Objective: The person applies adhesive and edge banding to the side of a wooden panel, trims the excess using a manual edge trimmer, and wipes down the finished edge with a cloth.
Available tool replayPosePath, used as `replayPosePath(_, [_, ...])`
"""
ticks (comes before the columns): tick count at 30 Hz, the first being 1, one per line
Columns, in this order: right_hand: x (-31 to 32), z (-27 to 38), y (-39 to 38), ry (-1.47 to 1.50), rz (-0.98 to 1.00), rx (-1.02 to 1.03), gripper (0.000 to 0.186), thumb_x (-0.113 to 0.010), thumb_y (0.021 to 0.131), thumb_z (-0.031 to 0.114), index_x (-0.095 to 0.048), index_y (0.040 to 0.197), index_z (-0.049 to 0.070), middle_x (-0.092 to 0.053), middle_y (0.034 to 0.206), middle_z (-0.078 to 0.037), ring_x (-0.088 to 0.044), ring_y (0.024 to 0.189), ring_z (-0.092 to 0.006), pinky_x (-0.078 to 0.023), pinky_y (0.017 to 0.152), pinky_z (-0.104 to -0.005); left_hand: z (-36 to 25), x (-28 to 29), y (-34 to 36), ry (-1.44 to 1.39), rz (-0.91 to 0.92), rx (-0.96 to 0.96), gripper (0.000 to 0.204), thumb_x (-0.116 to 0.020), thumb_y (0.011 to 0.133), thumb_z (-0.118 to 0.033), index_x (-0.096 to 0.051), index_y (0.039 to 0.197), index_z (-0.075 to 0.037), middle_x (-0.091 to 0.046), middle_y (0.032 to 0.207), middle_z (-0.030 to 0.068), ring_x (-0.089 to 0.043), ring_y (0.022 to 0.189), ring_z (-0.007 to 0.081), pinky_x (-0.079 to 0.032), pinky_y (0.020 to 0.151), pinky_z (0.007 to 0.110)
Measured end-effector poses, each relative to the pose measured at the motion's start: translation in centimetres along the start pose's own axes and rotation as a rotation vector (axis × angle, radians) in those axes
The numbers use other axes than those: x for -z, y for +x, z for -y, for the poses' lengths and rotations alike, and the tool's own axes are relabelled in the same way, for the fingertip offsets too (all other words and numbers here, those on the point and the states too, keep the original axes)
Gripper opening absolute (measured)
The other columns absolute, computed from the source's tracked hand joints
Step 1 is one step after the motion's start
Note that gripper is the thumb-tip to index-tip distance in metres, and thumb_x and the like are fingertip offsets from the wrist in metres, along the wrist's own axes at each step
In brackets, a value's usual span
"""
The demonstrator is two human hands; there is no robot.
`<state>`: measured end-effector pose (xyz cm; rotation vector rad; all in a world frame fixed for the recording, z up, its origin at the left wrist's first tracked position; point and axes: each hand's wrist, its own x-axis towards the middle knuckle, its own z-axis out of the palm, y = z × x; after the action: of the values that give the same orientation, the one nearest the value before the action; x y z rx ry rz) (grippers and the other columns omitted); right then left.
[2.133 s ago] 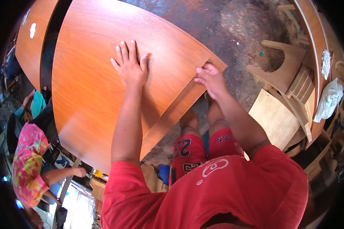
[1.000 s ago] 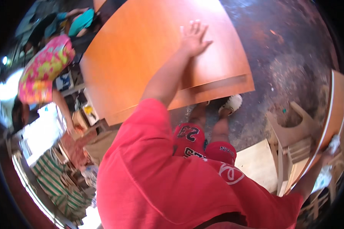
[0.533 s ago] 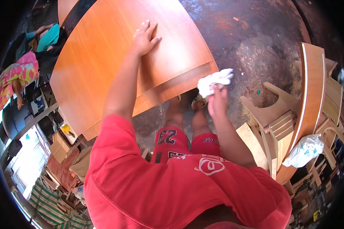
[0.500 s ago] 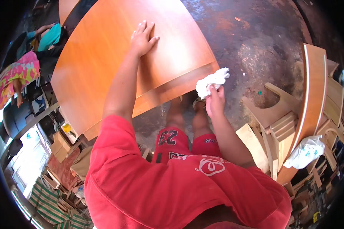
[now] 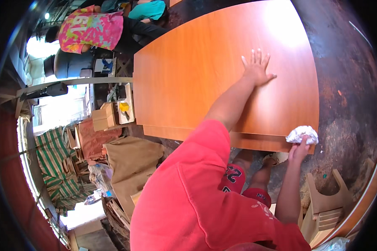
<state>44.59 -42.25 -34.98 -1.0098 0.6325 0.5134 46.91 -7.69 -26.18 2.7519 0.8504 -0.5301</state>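
A large, glossy orange-brown wooden panel (image 5: pixel 188 79) with a curved far edge spreads out in front of me. My left hand (image 5: pixel 257 70) lies flat on its top, fingers spread, holding nothing. At the panel's near right corner, my right hand (image 5: pixel 298 151) grips a bunched white cloth (image 5: pixel 301 134). The cloth overlaps the panel's edge there; whether it presses on the surface, I cannot tell. Below the top runs a lower wooden edge strip (image 5: pixel 255 142), set back slightly.
Two people, one in a tie-dye shirt (image 5: pixel 92 30) and one in a teal shirt (image 5: pixel 147 10), are at the far left. Cut wooden pieces (image 5: pixel 329 196) and a curved wooden board (image 5: pixel 360 209) stand at the near right. A brown cloth (image 5: pixel 134 157) and striped fabric (image 5: pixel 56 163) lie left.
The view has swung left, so the panel appears farther right. My left hand stays flat on the panel. The cloth in my right hand now overlaps the corner's edge more.
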Motion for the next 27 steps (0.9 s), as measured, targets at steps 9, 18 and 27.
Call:
replayPosePath(9, [-1.1, -0.3, 1.3, 0.115, -0.07, 0.173, 0.051, -0.05, 0.096, 0.031, -0.033, 0.138, 0.008, -0.043, 0.137, -0.009, -0.045, 0.122, -0.0228, -0.036, 0.104, -0.0385, -0.1, 1.2, -0.1, -0.052, 0.056, -0.028, 0.093, -0.046, 0.082, -0.065, -0.003, 0.149, -0.018, 0.008, 0.154, 0.0174, 0.01, 0.141, 0.0354, 0.001, 0.104, 0.068])
replayPosePath(18, [-3.0, -3.9, -1.5, 0.109, -0.126, 0.125, 0.044, -0.053, 0.095, 0.028, -0.04, 0.133, 0.01, -0.051, 0.127, -0.006, -0.052, 0.113, -0.0194, -0.043, 0.097, -0.0367, 0.4, 0.1, 0.6, -0.087, 0.057, -0.06, 0.094, -0.046, 0.082, -0.065, -0.003, 0.149, -0.016, 0.008, 0.153, 0.0188, 0.011, 0.141, 0.0372, 0.002, 0.103, 0.069])
replayPosePath(27, [-2.7, -4.2, 0.0, 0.103, -0.164, 0.184, 0.048, -0.05, 0.095, 0.037, -0.04, 0.131, 0.007, -0.052, 0.122, -0.006, -0.053, 0.109, -0.0189, -0.044, 0.095, -0.034, 0.7, 1.0, -0.2, -0.139, 0.081, -0.076, 0.094, -0.048, 0.081, -0.065, -0.004, 0.149, -0.017, 0.006, 0.153, 0.0187, 0.012, 0.141, 0.0369, 0.002, 0.103, 0.069])
